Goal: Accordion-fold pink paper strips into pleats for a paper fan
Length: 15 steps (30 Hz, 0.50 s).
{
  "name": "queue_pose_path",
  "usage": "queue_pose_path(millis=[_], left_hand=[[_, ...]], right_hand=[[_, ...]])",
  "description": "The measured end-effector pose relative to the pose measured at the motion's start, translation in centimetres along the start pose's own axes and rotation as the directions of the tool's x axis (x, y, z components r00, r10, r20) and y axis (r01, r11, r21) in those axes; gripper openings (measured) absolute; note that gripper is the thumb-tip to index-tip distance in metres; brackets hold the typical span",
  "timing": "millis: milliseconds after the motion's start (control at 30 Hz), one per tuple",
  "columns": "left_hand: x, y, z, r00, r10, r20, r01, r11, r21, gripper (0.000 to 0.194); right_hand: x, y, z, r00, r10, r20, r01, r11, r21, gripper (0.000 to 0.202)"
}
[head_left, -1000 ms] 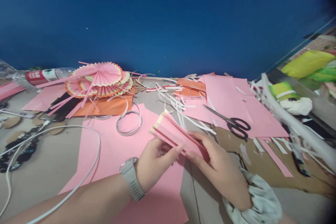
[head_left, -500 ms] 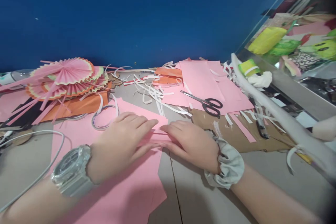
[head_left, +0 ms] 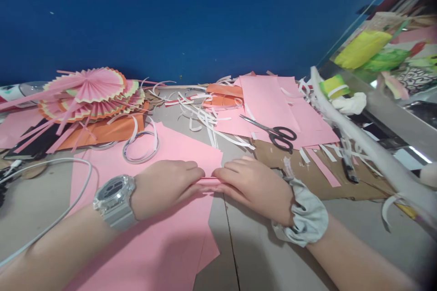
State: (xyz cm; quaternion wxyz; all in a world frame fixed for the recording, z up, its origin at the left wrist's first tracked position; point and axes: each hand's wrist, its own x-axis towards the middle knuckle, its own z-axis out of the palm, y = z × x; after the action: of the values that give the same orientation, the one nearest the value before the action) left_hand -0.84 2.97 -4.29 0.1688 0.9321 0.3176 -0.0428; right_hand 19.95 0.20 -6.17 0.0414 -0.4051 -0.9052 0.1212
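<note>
Left hand [head_left: 169,184] and right hand [head_left: 256,186] pinch a folded pink paper [head_left: 209,182] between them.
Probably light, stiff along its folds yet easily crushed, it seems best held along the creases near both ends; scissors [head_left: 271,131] lie beyond the right hand.

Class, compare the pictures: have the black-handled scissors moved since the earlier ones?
No. Against the pink sheets beneath, the scissors lie in the same place, blades pointing the same way; the camera's view shifted.
</note>
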Motion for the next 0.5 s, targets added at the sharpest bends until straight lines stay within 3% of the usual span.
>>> queue_pose_path(millis=[267,500], left_hand=[[0.08,0.03,0.0,1.0,-0.026,-0.016,0.022,0.98,-0.2,0.042],[0.27,-0.32,0.22,1.0,0.015,0.019,-0.012,0.985,-0.172,0.041]], right_hand=[[0.01,-0.06,0.2,1.0,0.001,0.005,-0.002,0.996,0.092,0.032],[0.04,-0.1,0.34,0.999,0.001,0.034,-0.003,0.997,0.08,0.034]])
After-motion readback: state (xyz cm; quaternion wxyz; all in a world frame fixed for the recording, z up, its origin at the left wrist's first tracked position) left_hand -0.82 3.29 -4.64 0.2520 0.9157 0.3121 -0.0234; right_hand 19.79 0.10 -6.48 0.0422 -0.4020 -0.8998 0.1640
